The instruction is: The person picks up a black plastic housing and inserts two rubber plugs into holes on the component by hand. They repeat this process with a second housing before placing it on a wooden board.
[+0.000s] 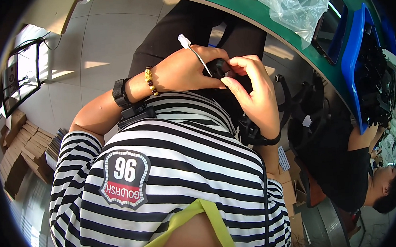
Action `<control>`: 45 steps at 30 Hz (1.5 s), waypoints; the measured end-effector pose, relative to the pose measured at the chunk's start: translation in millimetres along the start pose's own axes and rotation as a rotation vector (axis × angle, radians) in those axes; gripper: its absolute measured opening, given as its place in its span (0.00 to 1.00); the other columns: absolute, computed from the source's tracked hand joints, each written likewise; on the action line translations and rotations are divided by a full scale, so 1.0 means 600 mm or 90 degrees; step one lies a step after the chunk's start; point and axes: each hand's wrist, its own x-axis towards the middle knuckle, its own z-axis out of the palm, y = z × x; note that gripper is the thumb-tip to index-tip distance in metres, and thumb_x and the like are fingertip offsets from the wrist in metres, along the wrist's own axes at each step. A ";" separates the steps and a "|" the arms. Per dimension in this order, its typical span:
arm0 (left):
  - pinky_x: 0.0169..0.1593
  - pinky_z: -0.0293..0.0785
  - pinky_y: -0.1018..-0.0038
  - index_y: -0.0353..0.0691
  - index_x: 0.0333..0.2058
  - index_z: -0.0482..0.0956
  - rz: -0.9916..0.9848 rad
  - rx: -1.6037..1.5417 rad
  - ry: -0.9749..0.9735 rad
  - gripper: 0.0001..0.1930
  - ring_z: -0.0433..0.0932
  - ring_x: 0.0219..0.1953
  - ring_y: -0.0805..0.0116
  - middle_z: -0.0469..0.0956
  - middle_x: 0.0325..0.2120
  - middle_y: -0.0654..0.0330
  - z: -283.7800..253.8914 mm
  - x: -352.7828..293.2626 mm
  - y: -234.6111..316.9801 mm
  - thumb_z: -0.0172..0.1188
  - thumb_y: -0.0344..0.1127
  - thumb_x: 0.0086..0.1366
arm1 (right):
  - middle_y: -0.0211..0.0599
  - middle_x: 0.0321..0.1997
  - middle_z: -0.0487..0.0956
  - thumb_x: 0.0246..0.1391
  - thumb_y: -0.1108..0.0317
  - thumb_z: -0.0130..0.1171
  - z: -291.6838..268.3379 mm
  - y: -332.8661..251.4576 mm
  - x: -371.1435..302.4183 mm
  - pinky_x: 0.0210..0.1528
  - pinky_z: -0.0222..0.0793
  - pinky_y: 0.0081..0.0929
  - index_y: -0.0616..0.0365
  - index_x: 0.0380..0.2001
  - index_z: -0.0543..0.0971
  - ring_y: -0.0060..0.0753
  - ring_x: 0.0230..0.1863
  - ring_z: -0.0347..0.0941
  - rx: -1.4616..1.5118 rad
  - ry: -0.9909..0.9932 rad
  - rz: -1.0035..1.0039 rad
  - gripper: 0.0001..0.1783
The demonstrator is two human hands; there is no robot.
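Observation:
My left hand (pixel 184 71) is wrapped round a small black plastic part (pixel 217 69) in front of my body, above my lap. A thin cable (pixel 200 60) runs from the part across the back of that hand. It ends in a white plug connector (pixel 184 40), which sticks up past the knuckles. From the other side, my right hand (pixel 253 87) pinches the same part, thumb and forefinger at its right edge. Fingers cover much of the part, so its exact kind cannot be made out.
A green-topped table (pixel 264 19) curves along the upper right, with clear plastic bags (pixel 290 11) on it. Beside them stands a blue bin (pixel 354 66) of black parts. A co-worker in black (pixel 334 165) sits at right. Cardboard pieces (pixel 26 143) are stacked at left.

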 end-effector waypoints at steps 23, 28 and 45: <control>0.50 0.78 0.68 0.33 0.50 0.79 -0.020 0.027 0.011 0.25 0.84 0.44 0.58 0.84 0.41 0.51 0.000 -0.007 0.009 0.75 0.36 0.56 | 0.39 0.42 0.77 0.57 0.73 0.68 0.015 0.000 -0.005 0.47 0.74 0.31 0.64 0.46 0.78 0.34 0.41 0.78 -0.033 0.022 0.034 0.15; 0.50 0.78 0.68 0.33 0.50 0.80 -0.040 -0.022 -0.036 0.24 0.84 0.44 0.57 0.84 0.41 0.51 -0.006 -0.007 0.013 0.75 0.36 0.56 | 0.39 0.42 0.77 0.57 0.73 0.68 0.009 0.003 -0.009 0.47 0.74 0.31 0.64 0.46 0.78 0.34 0.41 0.78 -0.002 0.002 0.011 0.15; 0.47 0.79 0.69 0.35 0.49 0.80 -0.033 -0.034 -0.047 0.23 0.84 0.41 0.59 0.84 0.39 0.53 -0.007 -0.009 0.019 0.75 0.36 0.56 | 0.38 0.42 0.77 0.55 0.74 0.70 0.007 -0.001 -0.014 0.48 0.74 0.29 0.65 0.45 0.79 0.33 0.42 0.78 0.020 0.014 0.037 0.16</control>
